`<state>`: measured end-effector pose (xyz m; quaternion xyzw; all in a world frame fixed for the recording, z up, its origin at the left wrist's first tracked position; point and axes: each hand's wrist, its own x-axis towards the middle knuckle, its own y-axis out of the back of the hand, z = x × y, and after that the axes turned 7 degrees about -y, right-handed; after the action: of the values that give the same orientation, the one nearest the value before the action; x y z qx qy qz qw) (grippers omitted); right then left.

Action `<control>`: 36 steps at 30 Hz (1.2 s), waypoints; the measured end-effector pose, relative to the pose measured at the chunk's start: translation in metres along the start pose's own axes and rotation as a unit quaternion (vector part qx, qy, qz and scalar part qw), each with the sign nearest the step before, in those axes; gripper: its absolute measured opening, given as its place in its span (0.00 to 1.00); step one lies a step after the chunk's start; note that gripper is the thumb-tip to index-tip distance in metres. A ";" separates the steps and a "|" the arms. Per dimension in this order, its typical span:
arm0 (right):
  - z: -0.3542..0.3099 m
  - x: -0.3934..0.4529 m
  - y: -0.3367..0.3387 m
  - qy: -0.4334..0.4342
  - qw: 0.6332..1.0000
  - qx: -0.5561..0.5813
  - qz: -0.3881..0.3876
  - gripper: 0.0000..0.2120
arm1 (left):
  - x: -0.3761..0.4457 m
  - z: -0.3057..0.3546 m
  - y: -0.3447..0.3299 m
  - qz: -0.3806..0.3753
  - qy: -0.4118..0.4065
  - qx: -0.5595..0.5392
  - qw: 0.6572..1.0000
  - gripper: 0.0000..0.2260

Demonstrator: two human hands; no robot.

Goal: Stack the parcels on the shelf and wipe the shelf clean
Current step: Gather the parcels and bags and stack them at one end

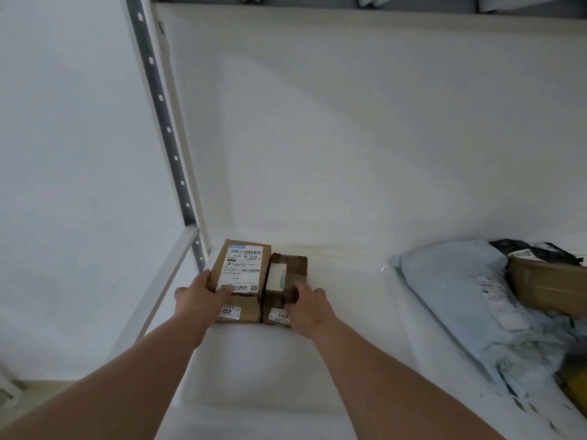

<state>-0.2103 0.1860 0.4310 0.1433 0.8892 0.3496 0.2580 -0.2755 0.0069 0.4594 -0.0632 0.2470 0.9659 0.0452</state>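
I had both hands on the two stacks of cardboard parcels tucked into the shelf's left rear corner, beside the upright post. My left hand gripped the labelled box, thumb across its label and fingers around its left side, to square it over the box beneath. My right hand curled its fingers over the near end of the smaller taped parcel, touching the labelled box's right side, apparently pushing it snug. The grey mailer bags lay well right of that box, unstacked.
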 end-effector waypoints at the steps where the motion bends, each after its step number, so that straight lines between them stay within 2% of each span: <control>1: -0.002 0.001 0.000 0.000 1.000 0.027 -0.012 0.27 | 0.001 0.000 0.000 0.007 -0.005 -0.001 1.000 0.24; 4: -0.003 0.003 0.000 0.004 0.998 0.064 -0.026 0.34 | 0.002 -0.001 0.000 0.024 -0.014 -0.009 1.000 0.23; 11: 0.001 -0.010 0.007 0.043 0.998 0.029 -0.044 0.35 | -0.004 0.003 -0.002 0.028 -0.048 0.011 0.998 0.24; 16: 0.014 -0.026 0.035 0.033 0.998 0.019 -0.041 0.27 | -0.015 0.016 -0.010 0.047 -0.112 0.171 0.978 0.26; 19: 0.034 -0.039 0.057 0.014 0.999 0.019 -0.047 0.30 | -0.029 0.037 -0.030 0.034 -0.144 0.231 0.962 0.31; 22: 0.060 -0.055 0.085 0.007 0.999 0.005 -0.034 0.30 | -0.044 0.059 -0.061 -0.003 -0.192 0.269 0.944 0.32; 25: 0.096 -0.070 0.119 -0.011 1.000 -0.014 -0.001 0.30 | -0.069 0.082 -0.101 -0.053 -0.212 0.250 0.943 0.30; 30: 0.167 -0.090 0.189 -0.049 0.994 -0.046 0.085 0.28 | -0.119 0.116 -0.175 -0.129 -0.246 0.263 0.924 0.31; 33: 0.212 -0.100 0.235 -0.084 0.989 -0.048 0.115 0.25 | -0.150 0.137 -0.222 -0.168 -0.245 0.240 0.924 0.30; 36: 0.260 -0.111 0.283 -0.135 0.980 -0.103 0.106 0.20 | -0.183 0.155 -0.273 -0.227 -0.235 0.216 0.920 0.30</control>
<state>0.0477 0.4825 0.5063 0.2554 0.7850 0.4421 0.3507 -0.0776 0.3105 0.4921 0.1226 0.4111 0.8400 0.3322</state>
